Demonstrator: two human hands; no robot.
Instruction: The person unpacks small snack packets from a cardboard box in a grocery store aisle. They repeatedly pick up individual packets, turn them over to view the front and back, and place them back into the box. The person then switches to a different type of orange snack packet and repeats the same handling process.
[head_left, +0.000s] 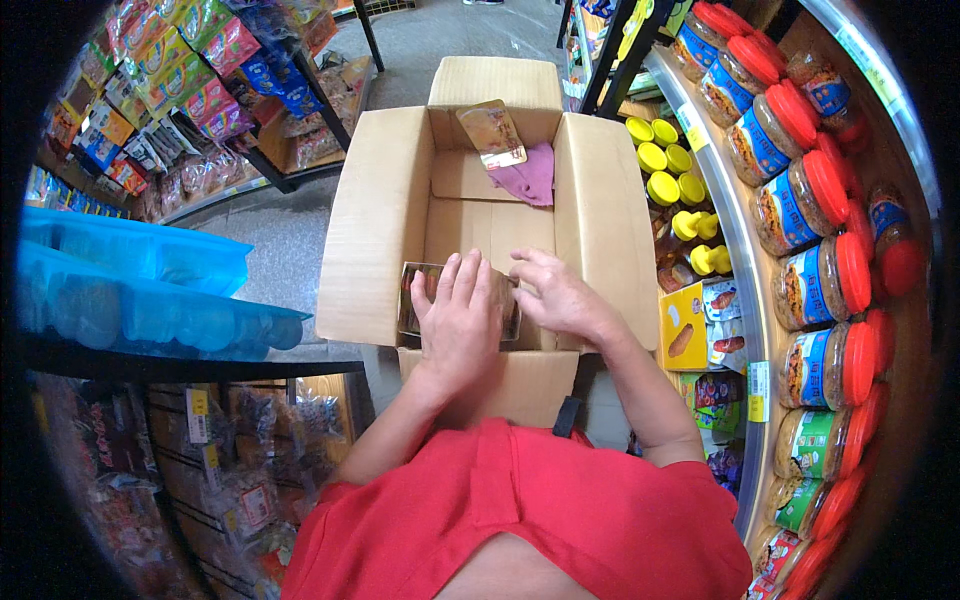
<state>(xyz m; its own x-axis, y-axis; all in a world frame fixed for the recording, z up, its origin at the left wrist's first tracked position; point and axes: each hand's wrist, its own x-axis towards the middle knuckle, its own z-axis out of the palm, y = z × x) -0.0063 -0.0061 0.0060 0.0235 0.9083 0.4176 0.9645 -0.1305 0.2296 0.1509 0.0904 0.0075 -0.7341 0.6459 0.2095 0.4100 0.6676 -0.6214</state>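
An opened cardboard carton (491, 225) stands before me with its flaps folded outward. In its near left corner is a dark-edged small box (411, 304), mostly covered by my hands. My left hand (461, 319) holds this box from above, its long fingers stretched over the top and its thumb hidden. Bent fingers of my right hand (559, 292) are at the box's right edge; whether they pinch it is unclear. Toward the carton's far end, a printed golden-brown packet (493, 135) leans on the wall above a purple cloth (529, 176).
Shelves at right hold red-lidded jars (814, 281), yellow-capped bottles (664, 187) and a yellow display box (682, 330). At left, a blue plastic cover (150, 300) sits close to the carton. Snack packets (187, 67) fill a rack beyond the grey floor (270, 240).
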